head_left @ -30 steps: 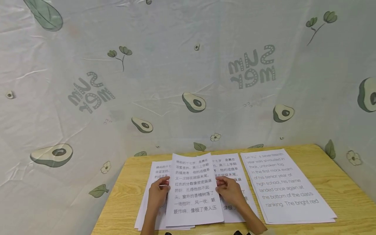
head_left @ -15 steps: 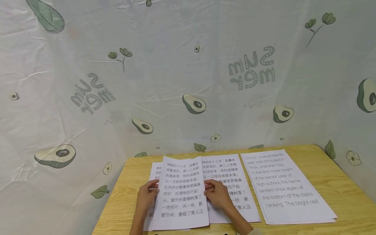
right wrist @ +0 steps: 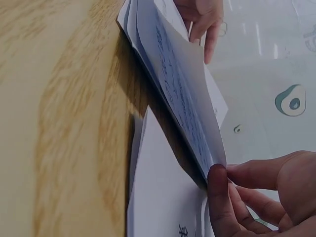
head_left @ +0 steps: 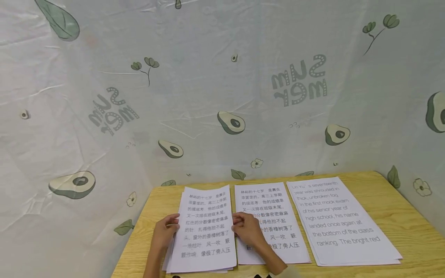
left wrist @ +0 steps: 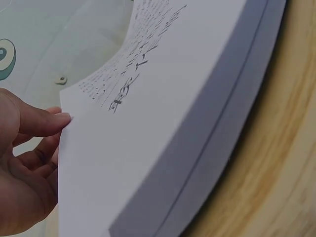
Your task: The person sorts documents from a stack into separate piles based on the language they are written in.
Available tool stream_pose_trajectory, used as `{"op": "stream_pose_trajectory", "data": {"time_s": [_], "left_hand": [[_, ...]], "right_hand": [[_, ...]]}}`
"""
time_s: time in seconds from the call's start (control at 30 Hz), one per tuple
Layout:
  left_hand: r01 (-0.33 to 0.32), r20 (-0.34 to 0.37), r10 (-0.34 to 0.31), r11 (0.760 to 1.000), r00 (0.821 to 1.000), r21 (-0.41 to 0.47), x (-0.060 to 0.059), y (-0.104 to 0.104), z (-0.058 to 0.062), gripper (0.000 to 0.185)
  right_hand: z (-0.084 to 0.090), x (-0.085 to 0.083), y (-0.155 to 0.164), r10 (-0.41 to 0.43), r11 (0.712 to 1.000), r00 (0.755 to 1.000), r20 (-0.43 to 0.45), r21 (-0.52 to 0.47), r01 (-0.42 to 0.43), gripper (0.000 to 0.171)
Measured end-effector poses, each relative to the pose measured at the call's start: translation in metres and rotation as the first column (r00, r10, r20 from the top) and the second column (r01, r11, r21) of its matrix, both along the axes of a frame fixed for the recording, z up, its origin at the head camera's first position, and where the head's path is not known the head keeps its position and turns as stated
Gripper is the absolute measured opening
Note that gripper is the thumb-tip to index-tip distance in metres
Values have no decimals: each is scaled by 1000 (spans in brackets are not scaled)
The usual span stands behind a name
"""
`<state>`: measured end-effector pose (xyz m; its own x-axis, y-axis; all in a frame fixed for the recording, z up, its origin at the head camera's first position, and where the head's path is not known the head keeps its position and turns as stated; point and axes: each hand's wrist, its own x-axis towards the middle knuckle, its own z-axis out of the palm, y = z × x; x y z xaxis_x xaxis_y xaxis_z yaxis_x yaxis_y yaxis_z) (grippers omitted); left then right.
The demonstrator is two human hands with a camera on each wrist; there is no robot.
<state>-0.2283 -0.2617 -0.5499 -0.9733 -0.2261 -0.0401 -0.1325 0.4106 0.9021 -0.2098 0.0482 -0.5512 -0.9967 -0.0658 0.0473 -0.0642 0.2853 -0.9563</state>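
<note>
The left hand (head_left: 163, 233) is pinching the left edge of the top sheet (head_left: 205, 227), its grip curled round the paper at about 9 o'clock. That sheet is lying on the left stack (head_left: 167, 262) on the worktop (head_left: 399, 220), its right edge lifting off the stack. The right hand (head_left: 247, 230) is pinching that edge at 3 o'clock, thumb on top, just over the middle stack (head_left: 274, 208). To land it well, both hands should be lowering evenly, squaring corners against the pile below. The English stack (head_left: 342, 220) is lying untouched at the far right.
</note>
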Motion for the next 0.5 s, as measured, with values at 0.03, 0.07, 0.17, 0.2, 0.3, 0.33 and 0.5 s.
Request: {"op": "stream_pose_trajectory", "data": {"time_s": [0.03, 0.07, 0.17, 0.2, 0.3, 0.33, 0.5], "left_hand": [[-1, 2, 1, 1000, 1000, -2, 0, -2, -1, 40], [-3, 6, 3, 1000, 1000, 1, -1, -4, -1, 41], [-2, 5, 2, 1000, 1000, -9, -1, -8, -3, 40], [0, 3, 0, 1000, 1000, -13, -1, -10, -4, 40], [6, -15, -6, 1000, 1000, -28, -2, -12, -5, 38], [4, -18, -5, 999, 1000, -33, -2, -12, -5, 38], [-16, -21, 15, 999, 1000, -51, -3, -13, -7, 37]], "right_hand": [[0, -1, -2, 1, 1000, 1000, -7, 6, 0, 44], [-1, -2, -4, 1, 1000, 1000, -15, 13, -1, 43], [0, -3, -8, 1, 1000, 999, -35, 27, 0, 41], [0, -4, -9, -1, 999, 999, -39, 33, 2, 40], [1, -3, -12, -6, 999, 999, -42, 41, 8, 40], [2, -3, -12, -8, 999, 999, -41, 44, 9, 40], [5, -2, -11, -18, 995, 998, -52, 95, 23, 36]]}}
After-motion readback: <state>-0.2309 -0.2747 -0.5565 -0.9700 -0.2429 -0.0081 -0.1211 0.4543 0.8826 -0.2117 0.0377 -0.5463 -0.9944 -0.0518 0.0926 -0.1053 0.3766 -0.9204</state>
